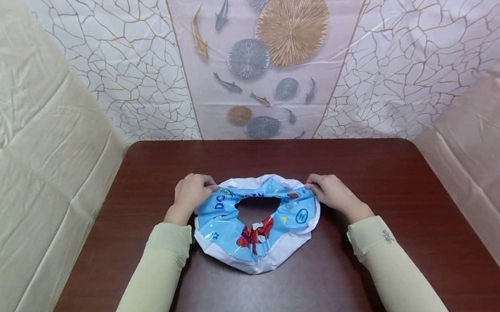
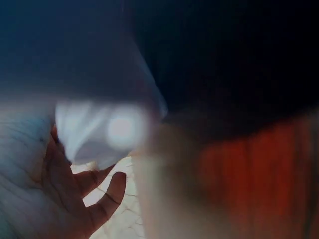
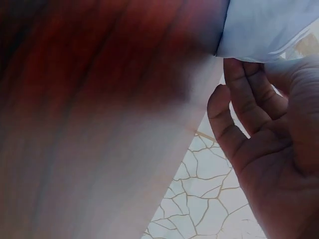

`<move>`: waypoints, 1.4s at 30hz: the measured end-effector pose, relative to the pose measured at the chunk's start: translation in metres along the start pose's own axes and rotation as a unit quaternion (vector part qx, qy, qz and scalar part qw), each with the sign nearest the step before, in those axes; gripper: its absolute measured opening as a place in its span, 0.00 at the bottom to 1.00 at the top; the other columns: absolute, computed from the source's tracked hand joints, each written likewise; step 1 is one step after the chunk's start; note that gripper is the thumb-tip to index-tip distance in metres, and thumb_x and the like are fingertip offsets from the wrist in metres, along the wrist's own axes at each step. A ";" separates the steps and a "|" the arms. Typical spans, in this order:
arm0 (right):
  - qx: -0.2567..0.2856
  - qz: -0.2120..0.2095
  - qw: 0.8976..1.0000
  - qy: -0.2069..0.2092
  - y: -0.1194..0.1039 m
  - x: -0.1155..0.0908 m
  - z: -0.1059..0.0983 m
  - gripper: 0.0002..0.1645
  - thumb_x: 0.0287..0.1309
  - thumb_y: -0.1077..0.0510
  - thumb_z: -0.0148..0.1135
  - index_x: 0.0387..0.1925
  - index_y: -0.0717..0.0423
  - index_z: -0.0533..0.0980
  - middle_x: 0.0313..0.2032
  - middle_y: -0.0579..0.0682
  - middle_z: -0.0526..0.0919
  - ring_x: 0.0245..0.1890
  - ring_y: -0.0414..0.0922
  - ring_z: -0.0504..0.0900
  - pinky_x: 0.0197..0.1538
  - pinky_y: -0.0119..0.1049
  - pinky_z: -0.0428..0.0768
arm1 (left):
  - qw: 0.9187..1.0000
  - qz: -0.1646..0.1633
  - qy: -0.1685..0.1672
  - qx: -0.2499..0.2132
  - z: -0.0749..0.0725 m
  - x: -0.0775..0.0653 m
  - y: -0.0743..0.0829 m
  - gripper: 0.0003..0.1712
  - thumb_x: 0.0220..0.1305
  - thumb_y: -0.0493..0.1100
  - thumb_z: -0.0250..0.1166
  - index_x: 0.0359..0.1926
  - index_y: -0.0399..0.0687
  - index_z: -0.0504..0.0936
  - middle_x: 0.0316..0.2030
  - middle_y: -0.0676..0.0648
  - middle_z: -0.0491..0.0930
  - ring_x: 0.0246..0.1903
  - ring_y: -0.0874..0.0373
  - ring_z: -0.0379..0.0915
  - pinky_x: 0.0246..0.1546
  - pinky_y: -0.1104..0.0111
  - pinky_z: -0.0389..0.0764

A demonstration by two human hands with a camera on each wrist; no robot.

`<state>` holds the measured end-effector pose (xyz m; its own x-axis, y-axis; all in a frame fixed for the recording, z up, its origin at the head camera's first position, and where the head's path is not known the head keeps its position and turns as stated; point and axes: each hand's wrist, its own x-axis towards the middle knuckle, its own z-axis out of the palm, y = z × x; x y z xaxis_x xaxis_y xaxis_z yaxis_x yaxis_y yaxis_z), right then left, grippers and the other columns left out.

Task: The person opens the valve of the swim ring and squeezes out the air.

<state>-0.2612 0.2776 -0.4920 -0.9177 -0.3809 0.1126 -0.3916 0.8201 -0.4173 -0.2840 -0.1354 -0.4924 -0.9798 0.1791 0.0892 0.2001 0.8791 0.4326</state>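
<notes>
A soft, wrinkled inflatable swim ring (image 1: 225,223) in blue and white, with a red figure, lettering and stars printed on it, is at the middle of the table. My left hand (image 1: 192,194) pinches its upper left edge, and my right hand (image 1: 332,193) pinches its upper right edge. Seen from the right wrist, the thumb and fingers of the right hand (image 3: 269,124) close on the pale edge of the ring (image 3: 264,30). In the dim left wrist view, the left hand (image 2: 60,184) is beside the ring's white material (image 2: 94,129), with two fingers extended.
The dark reddish-brown table (image 1: 398,242) has rounded far corners. Behind it hangs a patterned cloth (image 1: 132,62) with gold lines and round motifs. Padded beige panels (image 1: 18,148) stand along the left and right sides.
</notes>
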 end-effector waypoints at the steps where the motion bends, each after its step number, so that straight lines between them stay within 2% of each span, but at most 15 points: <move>1: 0.002 0.002 1.000 -0.001 0.001 0.000 0.000 0.06 0.69 0.56 0.63 0.43 0.53 0.81 0.36 0.50 0.85 0.34 0.47 0.80 0.45 0.47 0.84 | 1.000 -0.010 -0.004 -0.016 0.001 0.001 -0.003 0.08 0.66 0.53 0.67 0.34 0.60 0.90 0.28 0.55 0.82 0.34 0.54 0.74 0.31 0.59 0.75; 4: 0.005 0.006 1.000 -0.002 0.003 0.000 0.000 0.05 0.69 0.57 0.62 0.42 0.54 0.80 0.35 0.50 0.85 0.33 0.47 0.80 0.44 0.47 0.84 | 0.996 -0.038 -0.014 -0.083 0.005 0.002 -0.012 0.09 0.66 0.54 0.67 0.34 0.58 0.90 0.31 0.54 0.83 0.35 0.53 0.76 0.33 0.59 0.76; 8: 0.006 0.007 1.000 0.004 0.006 0.000 0.000 0.05 0.70 0.57 0.62 0.41 0.54 0.80 0.34 0.51 0.85 0.32 0.46 0.79 0.43 0.46 0.83 | 0.985 -0.058 -0.029 -0.162 0.009 0.003 -0.024 0.13 0.67 0.54 0.67 0.35 0.53 0.90 0.37 0.49 0.85 0.39 0.51 0.76 0.40 0.58 0.76; 12: 0.030 0.018 0.999 0.012 0.011 0.000 0.001 0.06 0.71 0.57 0.60 0.39 0.54 0.80 0.30 0.49 0.83 0.30 0.46 0.78 0.38 0.43 0.80 | 0.973 -0.079 -0.050 -0.212 0.007 0.004 -0.026 0.13 0.67 0.52 0.66 0.37 0.49 0.90 0.41 0.47 0.85 0.44 0.49 0.76 0.47 0.55 0.77; 17: 0.063 0.058 0.996 0.012 0.016 -0.001 0.000 0.08 0.72 0.56 0.59 0.37 0.54 0.81 0.28 0.48 0.81 0.29 0.46 0.76 0.36 0.40 0.76 | 0.952 -0.116 -0.076 -0.271 0.000 0.005 -0.029 0.13 0.66 0.49 0.67 0.41 0.45 0.89 0.46 0.44 0.84 0.49 0.47 0.75 0.54 0.52 0.76; 20: 0.073 0.075 0.994 0.009 0.016 -0.001 -0.001 0.09 0.72 0.56 0.58 0.38 0.55 0.81 0.30 0.50 0.82 0.31 0.47 0.76 0.37 0.41 0.76 | 0.947 -0.125 -0.085 -0.284 -0.004 0.006 -0.031 0.15 0.66 0.49 0.67 0.43 0.43 0.89 0.48 0.42 0.83 0.51 0.47 0.74 0.56 0.51 0.74; 25: 0.100 0.098 0.990 0.003 0.017 -0.001 -0.002 0.10 0.73 0.56 0.57 0.39 0.55 0.81 0.33 0.52 0.83 0.33 0.49 0.76 0.39 0.41 0.76 | 0.943 -0.136 -0.093 -0.290 -0.009 0.007 -0.034 0.16 0.66 0.49 0.66 0.45 0.42 0.88 0.50 0.42 0.82 0.53 0.45 0.74 0.58 0.49 0.73; 28: 0.120 0.113 0.986 0.001 0.019 -0.002 -0.003 0.10 0.73 0.55 0.57 0.39 0.56 0.81 0.35 0.53 0.83 0.35 0.49 0.76 0.40 0.41 0.75 | 0.945 -0.140 -0.090 -0.283 -0.010 0.006 -0.036 0.15 0.67 0.48 0.65 0.45 0.42 0.88 0.50 0.41 0.82 0.52 0.45 0.74 0.58 0.49 0.73; 33: 0.159 0.140 0.977 0.004 0.021 -0.003 -0.007 0.12 0.73 0.54 0.57 0.40 0.59 0.81 0.36 0.55 0.82 0.37 0.51 0.75 0.41 0.41 0.75 | 0.944 -0.148 -0.063 -0.287 -0.009 0.005 -0.039 0.15 0.65 0.46 0.64 0.44 0.40 0.88 0.49 0.41 0.83 0.52 0.45 0.74 0.57 0.50 0.74; 39: 0.190 0.169 0.967 -0.007 0.023 -0.005 -0.007 0.14 0.74 0.52 0.56 0.41 0.60 0.81 0.35 0.56 0.80 0.35 0.50 0.75 0.37 0.39 0.75 | 0.937 -0.186 -0.041 -0.294 -0.010 0.003 -0.042 0.16 0.63 0.45 0.63 0.44 0.40 0.88 0.50 0.41 0.83 0.53 0.45 0.75 0.56 0.51 0.75; 41: 0.186 0.163 0.969 -0.011 0.023 -0.005 -0.007 0.14 0.74 0.53 0.56 0.41 0.59 0.80 0.35 0.55 0.80 0.36 0.50 0.75 0.38 0.39 0.75 | 0.940 -0.187 -0.045 -0.281 -0.011 0.002 -0.041 0.16 0.62 0.46 0.63 0.44 0.41 0.88 0.50 0.41 0.83 0.53 0.45 0.75 0.56 0.50 0.76; 42: 0.179 0.156 0.971 -0.010 0.022 -0.004 -0.007 0.13 0.74 0.53 0.56 0.41 0.59 0.80 0.36 0.55 0.81 0.36 0.50 0.75 0.39 0.40 0.75 | 0.946 -0.176 -0.052 -0.267 -0.012 0.002 -0.040 0.17 0.63 0.47 0.63 0.45 0.41 0.88 0.51 0.41 0.83 0.53 0.45 0.75 0.56 0.50 0.75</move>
<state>-0.2664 0.3008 -0.4954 -0.9849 -0.1501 -0.0860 -0.0437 0.6968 -0.7159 -0.2945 -0.1756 -0.4988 -0.9752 -0.0164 -0.2207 -0.1932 0.5496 0.8128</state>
